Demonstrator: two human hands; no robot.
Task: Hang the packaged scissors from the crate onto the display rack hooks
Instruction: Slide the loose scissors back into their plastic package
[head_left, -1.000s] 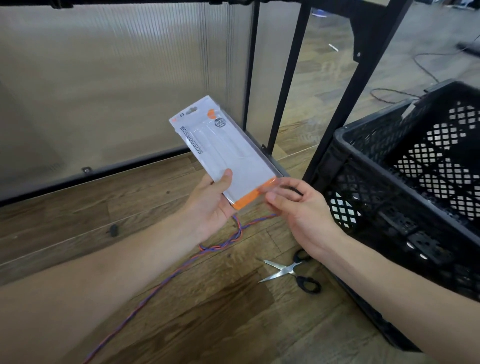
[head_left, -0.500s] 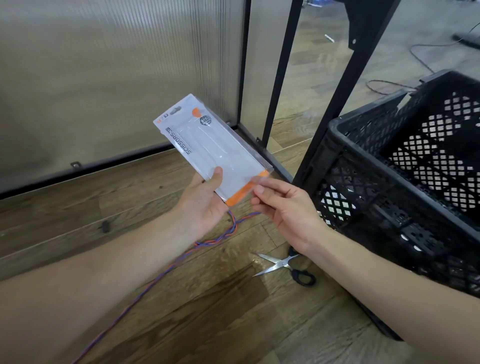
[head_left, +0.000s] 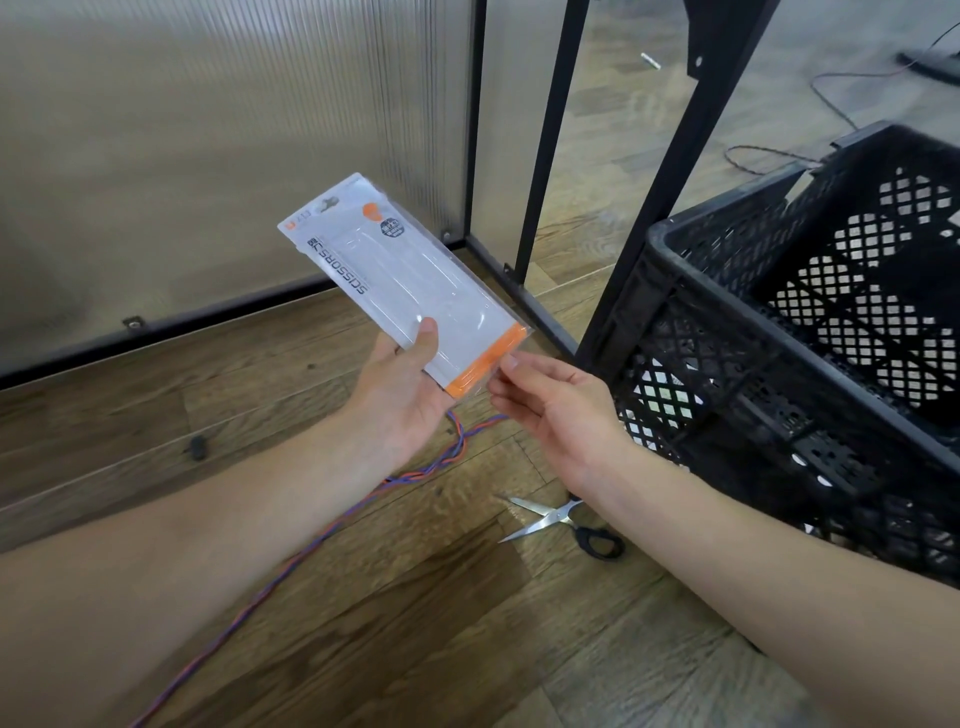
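Observation:
A white and clear scissors package (head_left: 395, 270) with an orange bottom strip is held tilted above the floor, its hang-hole end pointing up and left. My left hand (head_left: 400, 400) grips its lower part, thumb on the front. My right hand (head_left: 561, 410) pinches the clear edge at the orange corner with thumb and fingertips. The black latticed crate (head_left: 727, 332) stands on the floor to the right, and what shows of its inside looks dark. No rack hooks are in view, only the rack's black legs (head_left: 670, 171).
A loose pair of black-handled scissors (head_left: 561, 519) lies open on the wooden floor under my right forearm. A twisted orange and blue cable (head_left: 311, 540) runs across the floor below my left arm. A ribbed translucent panel (head_left: 208, 130) closes off the left.
Both hands keep the same hold on the package. The package and hands have drifted slightly left in the view as my head shifted toward the crate.

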